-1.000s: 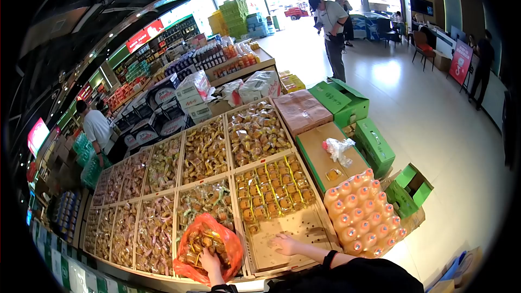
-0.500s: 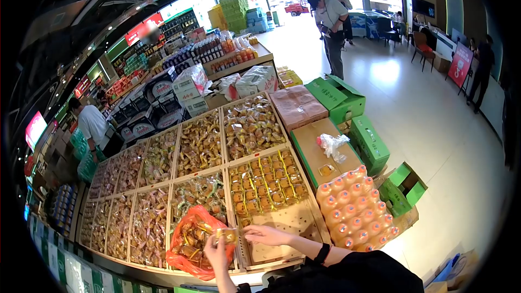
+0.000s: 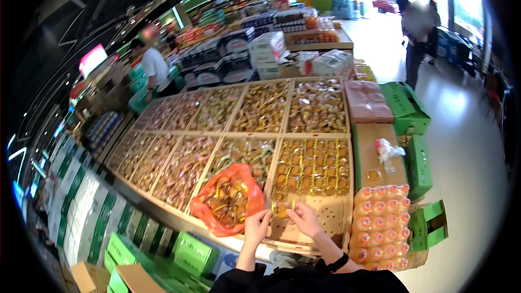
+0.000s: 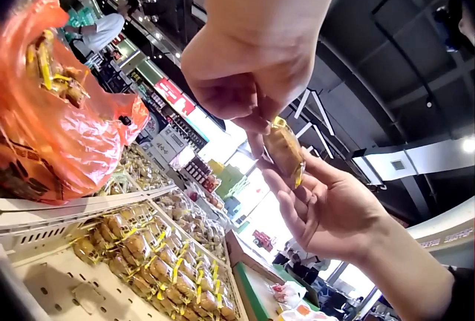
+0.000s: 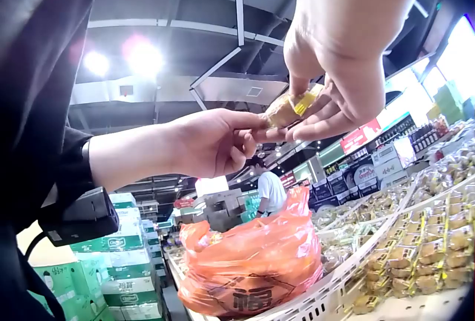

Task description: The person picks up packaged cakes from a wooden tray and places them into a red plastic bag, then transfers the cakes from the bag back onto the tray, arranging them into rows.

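A small packaged cake in clear wrap with yellow edges is held up between both hands, over the front of a slatted crate. My left hand pinches one end of the wrapper between thumb and fingers. At the other end my right hand pinches it, its remaining fingers spread beneath the cake in the left wrist view. Just left of the hands, an open red plastic bag full of similar packets sits on the crates' front edge. Behind the hands, rows of the same packaged cakes fill the crate's back part.
Wooden bins of wrapped snacks spread left and back. Shrink-wrapped orange bottles stand close on the right, beside green cartons. Green boxes lie at the front left. One person stands at left; others are by the doorway.
Both hands have moved from beside the bag to over the crate with the cake. The right hand has taken hold of the wrapper's other end. The head view has turned left.
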Demonstrator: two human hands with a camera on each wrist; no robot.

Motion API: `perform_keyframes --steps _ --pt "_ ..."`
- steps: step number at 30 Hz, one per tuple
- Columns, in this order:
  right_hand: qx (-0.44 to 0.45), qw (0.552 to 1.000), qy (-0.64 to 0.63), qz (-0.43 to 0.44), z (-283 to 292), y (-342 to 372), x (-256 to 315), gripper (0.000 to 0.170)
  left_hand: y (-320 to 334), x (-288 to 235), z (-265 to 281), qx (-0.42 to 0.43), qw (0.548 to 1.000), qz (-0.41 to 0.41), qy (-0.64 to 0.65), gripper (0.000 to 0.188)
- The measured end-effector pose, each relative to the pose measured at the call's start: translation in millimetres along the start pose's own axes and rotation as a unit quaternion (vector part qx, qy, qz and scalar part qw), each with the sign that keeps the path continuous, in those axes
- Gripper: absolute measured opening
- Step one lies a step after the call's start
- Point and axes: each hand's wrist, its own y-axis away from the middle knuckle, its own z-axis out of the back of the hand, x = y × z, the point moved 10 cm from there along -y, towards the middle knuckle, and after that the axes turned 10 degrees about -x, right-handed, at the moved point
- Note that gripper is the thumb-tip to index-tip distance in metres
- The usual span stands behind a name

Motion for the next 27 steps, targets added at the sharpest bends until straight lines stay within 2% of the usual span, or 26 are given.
perform_keyframes --steps 1,2,5,6,7,10,11,13,15,17,19,23,27 --pt "-0.026 1.0 -0.006 0.0 1.8 4.1 6.2 0.022 3.3 0.1 3.1 -0.003 1.0 0.005 -0.001 0.021" --pt "-0.029 0.996 0.073 0.045 6.4 -1.2 -5.6 0.021 6.2 2.7 5.8 -0.004 1.0 0.012 -0.01 0.022" --pt "-0.034 0.994 0.085 0.065 4.4 -3.5 -10.8 0.021 13.1 -3.7 15.1 -0.012 0.999 0.029 -0.024 0.023" --pt "-0.035 0.997 0.047 0.049 3.4 -1.5 -9.5 0.019 14.8 -6.7 17.2 -0.015 0.999 0.035 -0.022 0.023" --pt "-0.033 0.997 0.046 0.042 3.0 0.9 -5.8 0.019 14.0 -7.7 19.4 -0.024 0.999 0.008 -0.027 0.023" --pt "-0.058 0.992 0.07 0.084 8.3 4.9 16.4 0.014 13.9 -15.0 18.8 -0.019 0.999 -0.006 -0.037 0.023" --pt "-0.059 0.993 0.071 0.072 10.8 3.8 14.0 0.014 13.5 -15.8 17.6 -0.013 0.998 -0.014 -0.057 0.023" --pt "-0.065 0.983 0.136 0.1 19.9 4.9 19.4 0.013 15.3 -16.0 9.7 0.025 0.997 -0.007 -0.075 0.024" --pt "-0.092 0.97 0.185 0.129 28.3 9.0 29.3 0.011 18.5 -19.8 2.6 0.021 0.999 -0.004 -0.027 0.024" --pt "-0.116 0.95 0.205 0.205 34.2 20.4 54.9 0.01 24.9 -23.8 -3.9 0.021 1.0 -0.008 -0.022 0.025" --pt "-0.095 0.966 0.179 0.162 37.5 23.2 59.9 0.009 30.0 -11.1 -9.8 0.032 0.998 0.049 -0.011 0.026" --pt "-0.083 0.979 0.15 0.111 36.3 17.4 53.3 0.011 30.1 -9.2 -11.7 0.046 0.998 0.045 -0.001 0.026" --pt "-0.068 0.965 0.227 0.11 26.8 -0.6 54.1 0.013 14.2 -6.8 -12.1 0.077 0.995 0.06 0.004 0.024"
